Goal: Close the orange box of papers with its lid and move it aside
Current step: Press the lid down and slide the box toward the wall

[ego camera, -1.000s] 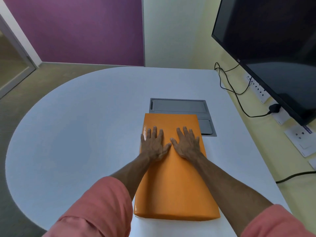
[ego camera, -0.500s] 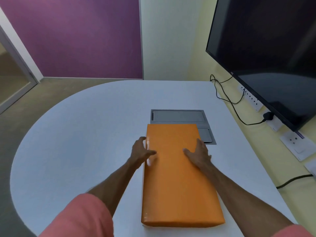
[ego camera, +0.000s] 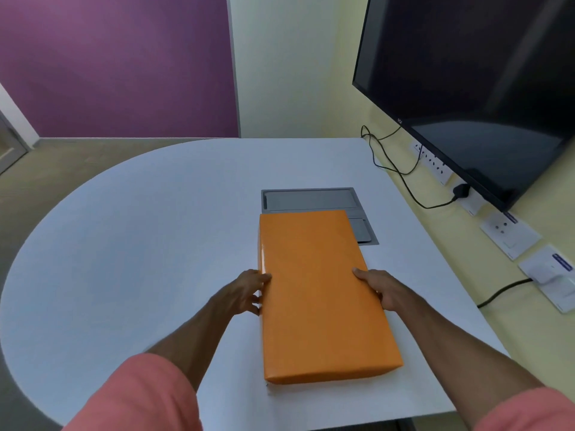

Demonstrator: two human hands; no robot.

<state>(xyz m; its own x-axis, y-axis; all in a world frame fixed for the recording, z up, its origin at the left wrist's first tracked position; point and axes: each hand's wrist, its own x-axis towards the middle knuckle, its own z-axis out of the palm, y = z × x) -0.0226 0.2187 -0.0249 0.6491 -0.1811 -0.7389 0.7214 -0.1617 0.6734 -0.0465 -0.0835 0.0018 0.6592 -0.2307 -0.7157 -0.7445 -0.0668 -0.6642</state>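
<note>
The orange box (ego camera: 317, 293) lies lengthwise on the white table (ego camera: 155, 244), with its orange lid fully over it; no papers show. My left hand (ego camera: 245, 293) grips the box's left long side, thumb on the top edge and fingers down the wall. My right hand (ego camera: 378, 289) clasps the right long side at about the same height, thumb on the lid. The far end of the box overlaps a grey panel.
A grey flap panel (ego camera: 311, 200) is set into the table just beyond the box. On the right wall hang a black screen (ego camera: 473, 88), a socket strip (ego camera: 432, 163), wall sockets (ego camera: 510, 234) and black cables (ego camera: 401, 169). The table's rounded edge curves on the left.
Both hands left the top of the lid, where they lay flat side by side, and moved apart to the box's left and right sides. The head camera tilted up slightly.
</note>
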